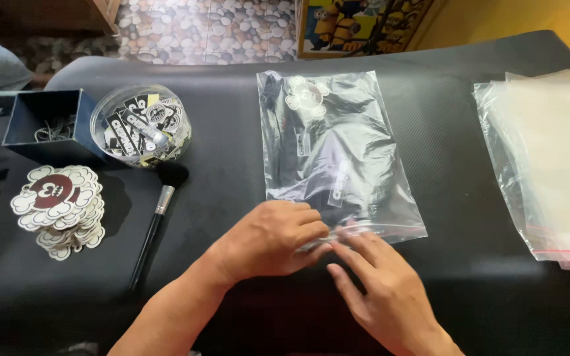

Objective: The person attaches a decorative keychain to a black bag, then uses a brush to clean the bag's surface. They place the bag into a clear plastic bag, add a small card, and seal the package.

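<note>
Your left hand [273, 238] and right hand [379, 290] both press their fingertips on the near, sealing edge of the clear bag [335, 155] lying flat on the black table [219, 132], fingers extended, pinching the strip rather than clenched. Left of the bag lie a brush [157, 217], a round tub [141, 124], a stack of stickers [59, 207]; right of it, spare bags [549, 158]

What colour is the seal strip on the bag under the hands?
Red, a thin line along the clear bag's near edge; head view.
</note>
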